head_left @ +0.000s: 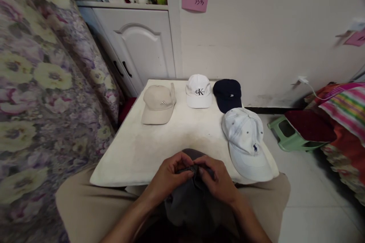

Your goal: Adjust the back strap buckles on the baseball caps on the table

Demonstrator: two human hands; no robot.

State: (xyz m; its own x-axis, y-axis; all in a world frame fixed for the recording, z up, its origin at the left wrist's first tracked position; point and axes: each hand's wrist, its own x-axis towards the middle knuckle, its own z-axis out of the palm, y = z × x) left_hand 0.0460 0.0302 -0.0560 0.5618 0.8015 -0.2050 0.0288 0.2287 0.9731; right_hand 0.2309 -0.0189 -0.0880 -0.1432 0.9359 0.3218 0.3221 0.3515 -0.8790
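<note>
A dark grey cap lies over my lap at the table's near edge, its brim partly under my hands. My left hand pinches the cap's fabric between thumb and fingers. Close beside it, my right hand grips the same gathered part, possibly the strap; the exact spot is hidden by my fingers. On the table stand a beige cap at the left, a white cap with black letters at the back, a navy cap behind, and a pale blue cap at the right.
A cream cloth covers the small table. Flowered curtain hangs at the left, beside a white cabinet. On the floor at the right is a green stool with a dark red top, near a bed with a striped cover.
</note>
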